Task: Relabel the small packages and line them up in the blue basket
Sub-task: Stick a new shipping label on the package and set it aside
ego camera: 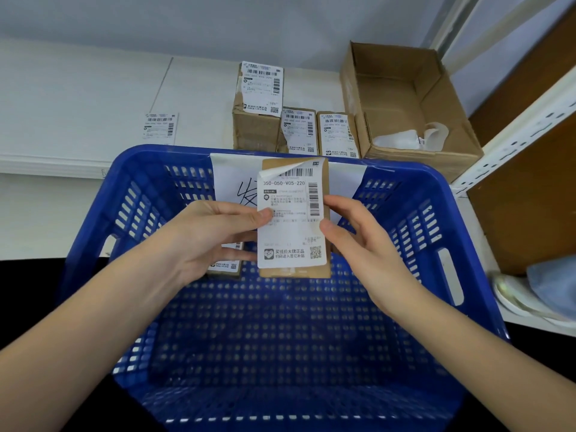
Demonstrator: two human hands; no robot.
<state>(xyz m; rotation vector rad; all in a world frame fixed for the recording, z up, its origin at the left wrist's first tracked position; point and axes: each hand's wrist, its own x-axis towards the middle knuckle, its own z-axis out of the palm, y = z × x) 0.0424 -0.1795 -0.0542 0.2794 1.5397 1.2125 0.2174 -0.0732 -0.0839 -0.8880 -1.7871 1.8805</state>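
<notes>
- Your left hand (215,241) and right hand (358,244) together hold one small package (324,182) up above the blue basket (414,244), its labelled face turned toward you.
- Your left thumb presses the left edge of the white label (291,226) while the other left fingers curl in behind the cardboard; this is a firm pinch on the package.
- Your right thumb and fingertips pinch the package at its right edge, over the side of the label beside the upright barcode.
- The label's top left corner is peeled and curled forward (the rest lies flat against the box).
- A second package (225,267) already lies on the basket floor, near the far wall and mostly hidden behind your left hand.
- A white sheet (229,182) with a handwritten mark is stuck to the basket's far wall.
- Beyond the basket, three labelled boxes (297,132) stand on the white table (78,98); the left one is the tallest.
- A loose label (160,127) lies flat on the table, well apart to the left.
- To the right sits an open carton (411,98) with crumpled white backing paper (405,138) inside.
</notes>
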